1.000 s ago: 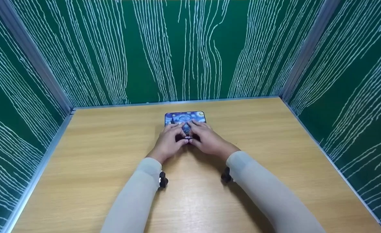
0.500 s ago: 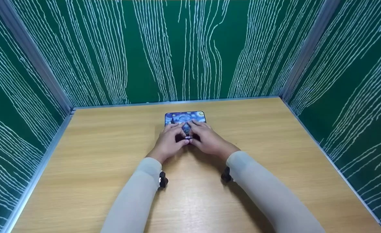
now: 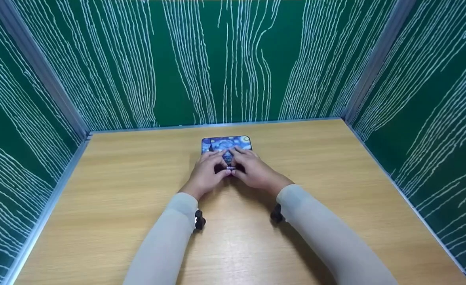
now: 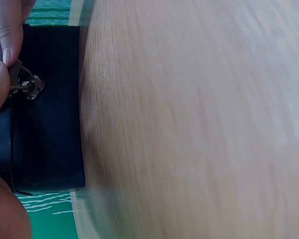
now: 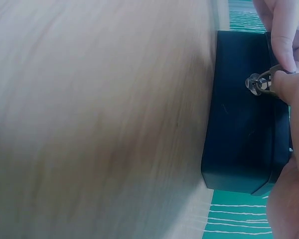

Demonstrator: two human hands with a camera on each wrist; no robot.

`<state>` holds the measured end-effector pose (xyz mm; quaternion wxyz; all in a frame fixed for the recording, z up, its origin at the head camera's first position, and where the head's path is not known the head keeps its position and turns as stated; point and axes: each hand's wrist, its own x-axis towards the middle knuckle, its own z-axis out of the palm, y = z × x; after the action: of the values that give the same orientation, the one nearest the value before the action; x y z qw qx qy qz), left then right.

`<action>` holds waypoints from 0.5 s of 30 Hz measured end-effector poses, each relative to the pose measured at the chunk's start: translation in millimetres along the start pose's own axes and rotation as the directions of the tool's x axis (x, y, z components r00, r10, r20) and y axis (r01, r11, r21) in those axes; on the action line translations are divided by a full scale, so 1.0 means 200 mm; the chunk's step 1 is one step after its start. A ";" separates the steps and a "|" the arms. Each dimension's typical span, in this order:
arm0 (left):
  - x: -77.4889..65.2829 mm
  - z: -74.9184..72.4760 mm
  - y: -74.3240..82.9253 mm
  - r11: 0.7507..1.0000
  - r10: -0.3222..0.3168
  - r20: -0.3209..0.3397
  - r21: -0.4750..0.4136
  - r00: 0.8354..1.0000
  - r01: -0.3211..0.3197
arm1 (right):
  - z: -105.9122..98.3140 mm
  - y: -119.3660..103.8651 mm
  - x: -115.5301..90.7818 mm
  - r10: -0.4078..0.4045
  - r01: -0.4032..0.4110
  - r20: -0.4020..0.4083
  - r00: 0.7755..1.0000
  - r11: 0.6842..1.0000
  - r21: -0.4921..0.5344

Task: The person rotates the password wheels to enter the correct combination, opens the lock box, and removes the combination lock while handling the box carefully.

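Observation:
A dark tin box with a swirling blue night-sky picture on its lid (image 3: 227,143) rests on the table. At the clasp (image 4: 36,87) on its front hangs a small brass-coloured padlock (image 4: 14,73), its shackle (image 5: 262,82) passing through the clasp. My left hand (image 3: 208,171) pinches the padlock from the left, thumb against its body. From the other side my right hand (image 3: 254,169) pinches it too, the thumbtips nearly meeting. Fingers of both hands lie over the lid's front part. Much of the padlock's body is hidden behind the thumbs.
The wooden table (image 3: 137,166) spreads to both sides and toward me. Green walls with white wavy lines (image 3: 233,63) stand behind and at the sides, joined by grey metal posts (image 3: 379,59). A dark wrist camera (image 3: 199,220) sits under the left cuff.

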<state>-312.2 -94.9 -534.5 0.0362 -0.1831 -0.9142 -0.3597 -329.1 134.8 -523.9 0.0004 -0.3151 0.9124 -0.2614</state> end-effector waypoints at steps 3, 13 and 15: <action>0.00 0.00 0.00 1.000 0.007 -0.005 -0.001 1.000 -0.007 | 0.00 0.00 0.00 -0.007 0.007 -0.002 1.000 1.000 -0.004; 0.00 0.00 -0.02 1.000 0.023 -0.013 -0.007 1.000 -0.023 | 0.00 -0.01 0.00 -0.008 0.008 -0.005 1.000 1.000 -0.004; 0.00 0.00 -0.01 1.000 0.022 -0.012 -0.004 1.000 -0.022 | 0.00 -0.01 0.00 -0.005 0.005 -0.005 1.000 1.000 -0.004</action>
<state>-313.8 -96.0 -536.6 0.0452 -0.1912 -0.9111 -0.3623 -327.9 134.5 -523.1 -0.0031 -0.3169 0.9120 -0.2604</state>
